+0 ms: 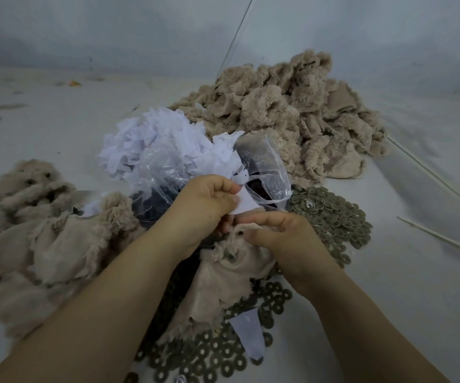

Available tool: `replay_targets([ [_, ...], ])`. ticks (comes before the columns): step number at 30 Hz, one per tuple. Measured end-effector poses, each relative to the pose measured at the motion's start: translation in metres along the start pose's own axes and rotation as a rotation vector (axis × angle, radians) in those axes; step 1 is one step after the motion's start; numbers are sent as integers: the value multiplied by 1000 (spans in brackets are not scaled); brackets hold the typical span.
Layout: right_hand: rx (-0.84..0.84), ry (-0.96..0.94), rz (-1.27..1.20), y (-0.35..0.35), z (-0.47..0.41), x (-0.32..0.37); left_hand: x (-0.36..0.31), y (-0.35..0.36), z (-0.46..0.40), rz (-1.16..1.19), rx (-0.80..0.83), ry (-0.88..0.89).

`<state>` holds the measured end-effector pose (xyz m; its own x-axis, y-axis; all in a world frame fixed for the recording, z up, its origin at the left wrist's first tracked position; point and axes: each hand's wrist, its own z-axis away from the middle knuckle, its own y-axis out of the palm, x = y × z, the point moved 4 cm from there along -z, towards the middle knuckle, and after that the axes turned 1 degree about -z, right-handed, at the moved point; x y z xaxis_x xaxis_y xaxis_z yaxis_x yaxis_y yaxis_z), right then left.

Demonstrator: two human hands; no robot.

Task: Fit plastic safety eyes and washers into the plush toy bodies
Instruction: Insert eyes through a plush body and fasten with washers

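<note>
A beige plush body (217, 286), turned inside out, lies in front of me with one washer (230, 257) showing on its backing. My left hand (206, 205) pinches a small white fabric piece (244, 204) above the body's top edge. My right hand (284, 239) grips that top edge of the plush body, fingers closed on the fabric. Grey-green washers (334, 217) lie heaped to the right and under the body (212, 355). A clear plastic bag (262, 175) behind my hands holds dark pieces, probably the eyes.
A large pile of beige plush bodies (292, 114) sits at the back right, another pile (29, 217) at the left, some showing eyes. A heap of white fabric scraps (162, 139) lies behind the bag. Thin sticks (441, 239) lie at the right. A white scrap (249, 333) rests on the washers.
</note>
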<state>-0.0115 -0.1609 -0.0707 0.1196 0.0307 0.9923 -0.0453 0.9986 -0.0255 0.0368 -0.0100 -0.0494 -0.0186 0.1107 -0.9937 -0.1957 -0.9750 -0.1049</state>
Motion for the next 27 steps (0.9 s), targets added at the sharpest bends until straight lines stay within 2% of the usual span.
replay_targets([
  [4,-44,30,22,-1,0,0,8,-5,2,70,-60,-46],
  [5,-42,35,15,-1,1,0,7,-5,3,79,-19,-40],
  [7,-23,39,-15,-1,2,1,0,-3,8,50,180,-23],
  [9,-20,46,-15,-2,2,1,-10,2,13,-77,352,3],
  [10,-36,56,-7,-4,1,0,-14,3,10,-160,339,3],
  [12,-84,82,23,-8,-1,-2,-18,4,-6,-376,155,53],
  [14,-109,99,60,-8,-3,-3,-24,9,-24,-686,-36,226],
  [17,-122,103,92,-7,-5,-4,-22,21,-44,-1004,-99,368],
  [23,-116,99,80,-6,-6,-5,-17,28,-59,-1275,-198,331],
  [25,-112,93,82,-6,-6,-5,-17,28,-57,-1267,-205,341],
  [27,-115,85,86,-7,-7,-6,-18,31,-53,-1189,-171,439],
])
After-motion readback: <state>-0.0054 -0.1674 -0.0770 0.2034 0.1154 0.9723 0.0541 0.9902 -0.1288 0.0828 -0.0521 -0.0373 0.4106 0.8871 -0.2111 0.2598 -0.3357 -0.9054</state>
